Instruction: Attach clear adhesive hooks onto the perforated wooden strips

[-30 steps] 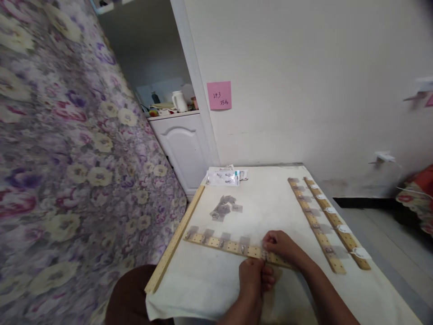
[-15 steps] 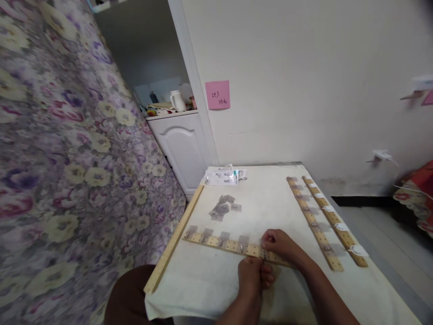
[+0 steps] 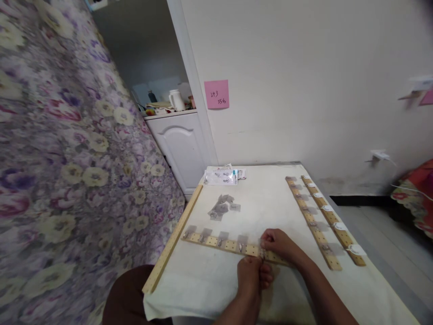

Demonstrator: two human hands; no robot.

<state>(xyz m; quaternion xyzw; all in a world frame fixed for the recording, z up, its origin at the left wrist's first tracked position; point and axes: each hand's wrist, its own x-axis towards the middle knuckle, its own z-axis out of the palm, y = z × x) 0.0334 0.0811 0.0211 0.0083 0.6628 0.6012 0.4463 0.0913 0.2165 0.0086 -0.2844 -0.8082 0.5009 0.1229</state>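
Observation:
A wooden strip (image 3: 216, 241) with rows of holes lies across the front of the table. Several small clear plastic pieces with metal hooks stand along it, one clear piece with a metal hook (image 3: 241, 243) just left of my hands. My right hand (image 3: 279, 241) pinches the top of another clear piece, fixed at the strip to the right of that one. Below it, my left hand (image 3: 252, 275) is closed at the strip's near edge, fingers curled by the metal part. What the left fingers hold is hidden. More loose grey clear pieces (image 3: 221, 208) lie heaped behind the strip.
Two more wooden strips lie at the right: one with clear pieces (image 3: 313, 223), one with white round hooks (image 3: 338, 226). A bare wooden bar (image 3: 172, 241) runs along the left edge. Packaged hooks (image 3: 220, 177) sit at the back by the wall.
Both hands stay at the same spot on the strip, with hardly any visible finger movement. The whole view has shifted slightly.

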